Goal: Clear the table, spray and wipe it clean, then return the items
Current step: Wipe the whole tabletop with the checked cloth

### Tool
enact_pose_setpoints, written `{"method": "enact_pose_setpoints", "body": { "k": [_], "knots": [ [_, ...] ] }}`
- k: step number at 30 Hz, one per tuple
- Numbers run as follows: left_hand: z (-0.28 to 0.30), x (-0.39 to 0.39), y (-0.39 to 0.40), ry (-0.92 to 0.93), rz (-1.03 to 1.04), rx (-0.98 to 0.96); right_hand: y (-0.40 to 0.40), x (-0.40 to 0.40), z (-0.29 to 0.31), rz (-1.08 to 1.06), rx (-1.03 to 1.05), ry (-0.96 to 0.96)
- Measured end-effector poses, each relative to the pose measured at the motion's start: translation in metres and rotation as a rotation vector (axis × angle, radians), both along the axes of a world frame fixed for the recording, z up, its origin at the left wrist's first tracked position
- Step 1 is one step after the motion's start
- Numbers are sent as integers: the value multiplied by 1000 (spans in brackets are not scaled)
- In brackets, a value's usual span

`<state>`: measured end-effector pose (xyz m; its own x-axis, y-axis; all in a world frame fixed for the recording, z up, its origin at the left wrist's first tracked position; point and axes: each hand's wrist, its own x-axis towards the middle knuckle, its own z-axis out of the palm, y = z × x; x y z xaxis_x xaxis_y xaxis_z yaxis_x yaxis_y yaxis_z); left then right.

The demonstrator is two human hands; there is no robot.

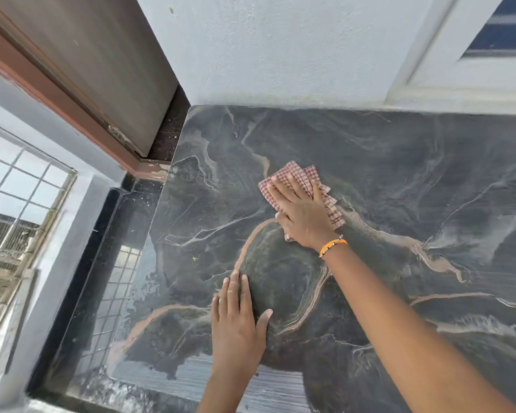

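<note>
Table (370, 174), a dark marbled slab veined in pink and white, fills the head view and stands against a pale wall (280, 49), its left edge near a brown door (87, 61) and a barred window (18, 189). Nothing stands on the slab in this view; the spray bottle and the removed items are out of sight. The right hand (301, 210), an orange bracelet (332, 245) at its wrist, presses a folded red-checked cloth (292, 174) flat against the stone with fingers spread and straight, toward the middle of the top. The left hand (239, 317) lies flat on the surface nearer the front edge, fingers straight, holding nothing, apparently as a brace. Pale smears show near the front and right, so the wiping step looks to be in hand. The next move likely calls for firm passes across those streaked areas before anything goes back on.
</note>
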<state>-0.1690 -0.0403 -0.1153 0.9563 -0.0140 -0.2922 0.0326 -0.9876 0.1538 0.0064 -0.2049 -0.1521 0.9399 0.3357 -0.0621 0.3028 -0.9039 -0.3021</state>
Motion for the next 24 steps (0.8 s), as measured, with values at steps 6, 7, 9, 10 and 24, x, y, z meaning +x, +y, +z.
{"method": "enact_pose_setpoints", "body": {
  "k": [6, 7, 9, 10, 24],
  "knots": [
    [0, -2, 1, -2, -6, -15, -10, -94, -6, 70, -61, -40],
    [0, -2, 3, -10, -15, -20, -10, -110, -8, 46, -75, -51],
    [0, -1, 10, -31, -31, -50, 0, -135, -11, 2, -101, -54],
    [-1, 1, 15, -43, -34, -75, 7, -141, -11, -25, -109, -44],
    [-10, 13, 163, -98, 143, -235, 181, -1, 5, -424, -51, 90]
  ]
}}
